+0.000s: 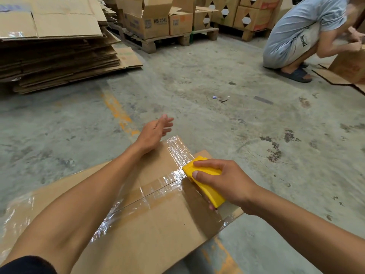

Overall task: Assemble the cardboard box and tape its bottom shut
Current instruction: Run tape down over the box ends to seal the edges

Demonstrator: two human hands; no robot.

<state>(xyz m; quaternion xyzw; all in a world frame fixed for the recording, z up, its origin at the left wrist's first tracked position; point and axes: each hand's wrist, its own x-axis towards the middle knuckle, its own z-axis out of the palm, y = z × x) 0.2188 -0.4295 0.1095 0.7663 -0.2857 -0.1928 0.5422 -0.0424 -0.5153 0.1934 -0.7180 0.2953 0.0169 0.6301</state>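
Cardboard box [158, 230] on the concrete floor [217, 119], near the viewer, its taped bottom facing up.

The right hand [227, 180] grips a yellow tape dispenser [205, 181] firmly and presses it on the box at the right end of the middle seam, where clear tape [158, 186] lies. The left hand [156, 131] is open with fingers spread, holding nothing, past the far edge of the box. Flat cardboard sheets [55, 56] are stacked far left; another person [302, 34] squats far right.

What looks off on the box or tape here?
The clear tape along the cardboard box centre seam is wrinkled, not flat, and bunches near the far edge. The right hand grips the yellow dispenser at the seam's end; the left hand hovers open.
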